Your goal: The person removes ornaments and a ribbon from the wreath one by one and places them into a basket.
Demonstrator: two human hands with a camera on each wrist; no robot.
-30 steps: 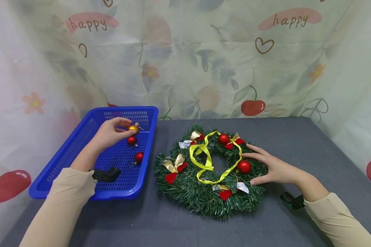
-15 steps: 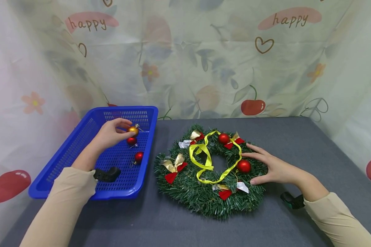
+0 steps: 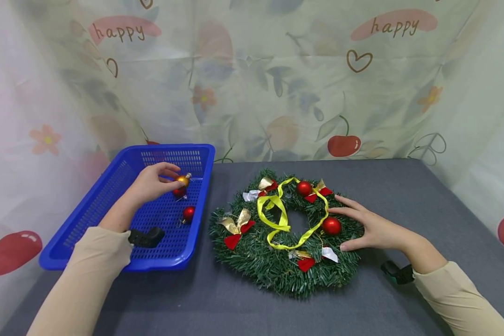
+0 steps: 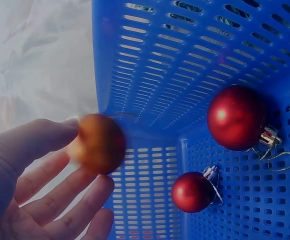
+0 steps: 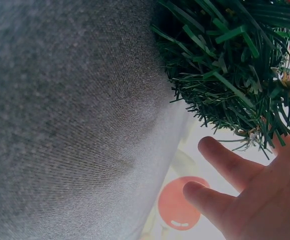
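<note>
Over the basket, my left hand (image 3: 153, 183) pinches a gold bauble (image 3: 182, 181) between thumb and fingers. The gold bauble (image 4: 101, 144) looks blurred in the left wrist view, its cap turned away. Two red baubles lie in the blue basket (image 3: 201, 205): one red bauble (image 4: 191, 192) sits partly behind the gold one in the head view, the other red bauble (image 3: 188, 213) nearer the front. My right hand (image 3: 371, 228) rests with spread fingers at the right edge of a green wreath (image 3: 273, 270), which carries red baubles, bows and a loose yellow ribbon (image 3: 278, 212).
A dark grey cloth (image 3: 201, 303) covers the table. Behind it hangs a printed curtain (image 3: 243, 107) with fruit and flowers, and the same sort of sheet closes both sides. The basket's right wall stands between my left hand and the wreath.
My left hand has dipped slightly with the gold bauble, which tilts and now covers more of the red bauble behind it. My right hand and the wreath stay in place.
</note>
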